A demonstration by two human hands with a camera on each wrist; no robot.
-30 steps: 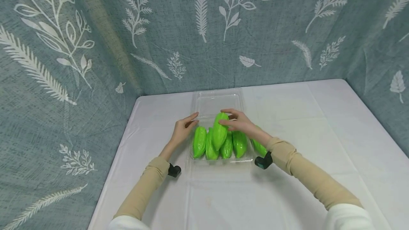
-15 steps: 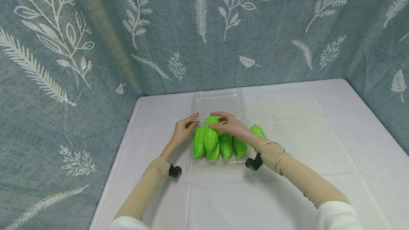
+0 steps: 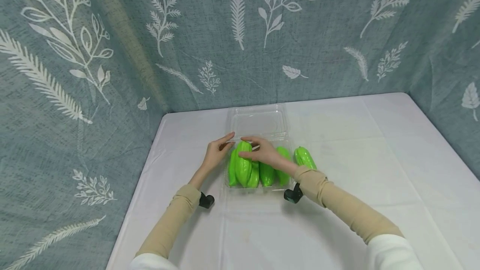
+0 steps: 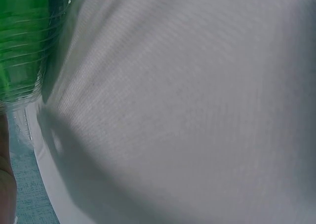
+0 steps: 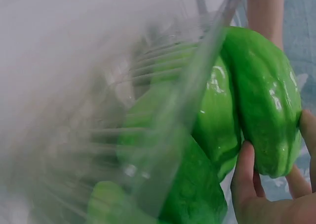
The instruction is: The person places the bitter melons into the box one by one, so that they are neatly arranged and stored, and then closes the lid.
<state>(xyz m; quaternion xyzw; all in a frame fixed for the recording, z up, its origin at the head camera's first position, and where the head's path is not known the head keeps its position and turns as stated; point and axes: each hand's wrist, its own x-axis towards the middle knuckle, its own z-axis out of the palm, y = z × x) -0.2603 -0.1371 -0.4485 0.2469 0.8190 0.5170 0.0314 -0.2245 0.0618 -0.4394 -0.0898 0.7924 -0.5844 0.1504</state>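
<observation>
My right hand [image 3: 264, 152] grips a glossy green ridged vegetable [image 3: 243, 170], long and tapered, between thumb and fingers. It lies over the left part of a clear plastic container [image 3: 258, 188], partly covering other green vegetables [image 3: 231, 170] inside. In the right wrist view, the held vegetable [image 5: 266, 105] sits beside several others [image 5: 215, 115]. My left hand [image 3: 215, 152] holds the container's left edge near the hinge, thumb and fingers at the rim. A sliver of that hand [image 4: 6, 184] shows in the left wrist view, below the container wall [image 4: 24, 56].
The clear lid [image 3: 258, 121] lies open behind the container. Another green vegetable [image 3: 305, 158] rests on the white tablecloth [image 3: 356, 149] to the right, partly behind the right sleeve. A leaf-patterned blue-grey curtain [image 3: 318, 41] stands at the back and sides.
My right hand has moved left with the held vegetable and lowered it onto the left side of the container. The left hand has stayed at the rim.
</observation>
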